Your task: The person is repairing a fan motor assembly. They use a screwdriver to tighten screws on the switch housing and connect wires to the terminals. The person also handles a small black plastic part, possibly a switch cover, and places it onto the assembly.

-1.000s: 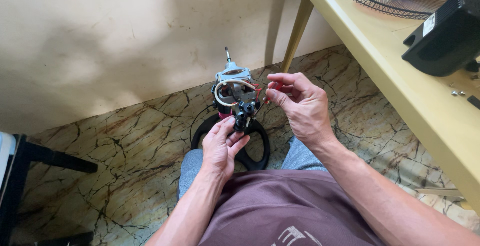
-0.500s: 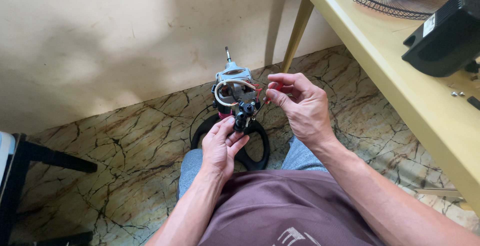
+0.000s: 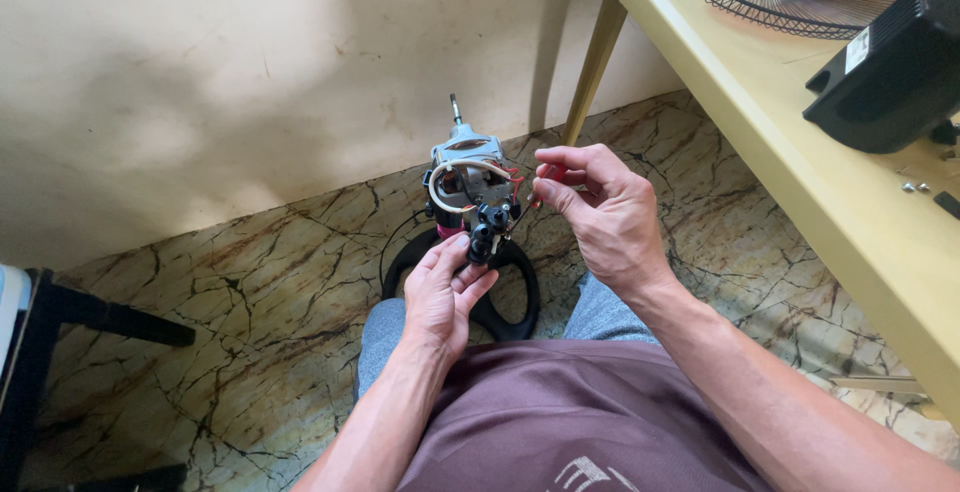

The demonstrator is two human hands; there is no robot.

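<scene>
Gripping from below, the left hand (image 3: 448, 292) held the small fan motor (image 3: 470, 184) upright over the lap, its fingers wrapped around the black fitting (image 3: 482, 236) at the motor's lower end. The motor's long axis ran nearly straight away from the body, the thin steel shaft (image 3: 455, 109) pointing up toward the cream wall (image 3: 200, 72). That put the motor directly above the left hand's grip and just to the left of the right hand (image 3: 600, 212).

The right hand sat level with the motor body, thumb and forefinger pressed together on something small and red beside the casing. It looked like a red wire (image 3: 520, 184), though the fingers covered most of it, so where it ended could not be made out. A white wire (image 3: 452, 174) looped across the near face of the motor.

Both hands were close, but only the left bore the motor; the right touched it, at most, through the wire.

Below, a black ring-shaped base (image 3: 510, 297) lay on the marbled floor (image 3: 230, 292), partly hidden by the left hand and knee. On the yellow table (image 3: 800, 212) to the right, a wire fan guard (image 3: 790, 2) and a black housing (image 3: 885, 72) were cut off by the frame edge. A dark stool (image 3: 60, 332) showed at the far left.
</scene>
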